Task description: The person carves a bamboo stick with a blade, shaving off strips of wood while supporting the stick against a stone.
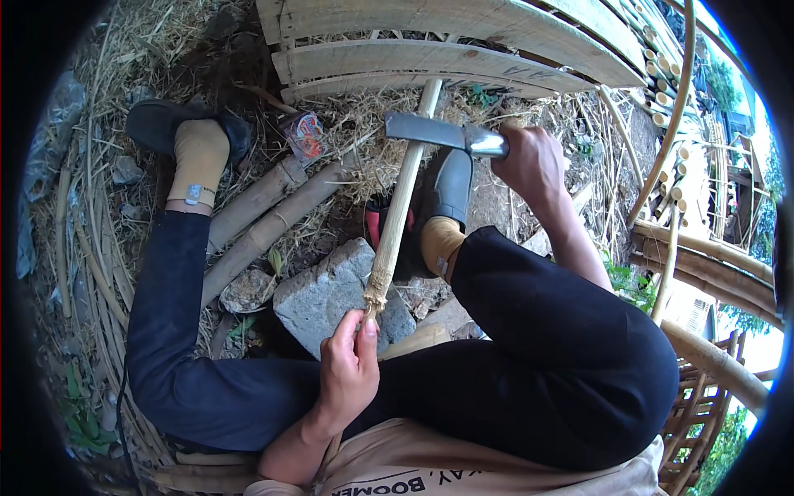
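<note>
My left hand point(349, 364) pinches the narrow, frayed near end of a pale wooden stick point(400, 213) between thumb and fingers. The stick slants away from me, its far end reaching the slatted boards. My right hand point(533, 165) is wrapped round the grip of a machete point(426, 130) with a broad grey blade and a shiny metal collar. Its blade lies across the upper part of the stick; whether it touches cannot be told. Beneath the stick's near part sits a grey stone block point(318, 289).
Wooden slats point(438, 62) stand in front of me. Two bamboo poles point(269, 217) lie left of the stone, near a crumpled packet point(306, 135). My shoes point(447, 188) rest on straw-strewn ground. Stacked bamboo point(662, 99) and a bamboo frame point(715, 364) are at the right.
</note>
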Demonstrator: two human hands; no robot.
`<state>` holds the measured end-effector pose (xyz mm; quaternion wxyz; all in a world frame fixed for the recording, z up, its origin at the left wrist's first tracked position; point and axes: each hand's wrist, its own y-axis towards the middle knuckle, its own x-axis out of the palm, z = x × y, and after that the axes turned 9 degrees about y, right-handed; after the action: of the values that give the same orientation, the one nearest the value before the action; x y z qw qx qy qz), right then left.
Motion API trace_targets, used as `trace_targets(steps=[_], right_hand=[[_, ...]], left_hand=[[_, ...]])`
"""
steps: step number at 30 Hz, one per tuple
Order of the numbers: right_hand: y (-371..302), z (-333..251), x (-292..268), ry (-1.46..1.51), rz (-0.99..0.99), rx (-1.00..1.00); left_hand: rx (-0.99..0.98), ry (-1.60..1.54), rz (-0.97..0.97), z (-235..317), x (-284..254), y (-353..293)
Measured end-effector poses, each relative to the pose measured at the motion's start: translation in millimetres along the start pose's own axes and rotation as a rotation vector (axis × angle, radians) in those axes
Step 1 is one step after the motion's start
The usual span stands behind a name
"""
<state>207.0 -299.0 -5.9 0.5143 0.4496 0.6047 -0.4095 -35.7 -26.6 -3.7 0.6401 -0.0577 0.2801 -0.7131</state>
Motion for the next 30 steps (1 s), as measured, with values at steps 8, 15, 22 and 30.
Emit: trace_targets(steps=[8, 15, 22, 30], right_hand=[[6, 2, -10, -0.041, 0.064, -0.031], [0, 9, -3, -0.032, 0.077, 0.017], [10, -2, -3, 0.066, 0.075, 0.014], [7, 18, -18, -0.004, -0.008, -0.038]], left_hand=[[0.009, -0.016, -0.024, 9, -7, 0], [0.051, -0.007, 0.011, 18, -4, -2], [0.077, 0.043, 0.066, 19, -1, -1], [0.062, 0.042, -0.002, 22, 1, 0]])
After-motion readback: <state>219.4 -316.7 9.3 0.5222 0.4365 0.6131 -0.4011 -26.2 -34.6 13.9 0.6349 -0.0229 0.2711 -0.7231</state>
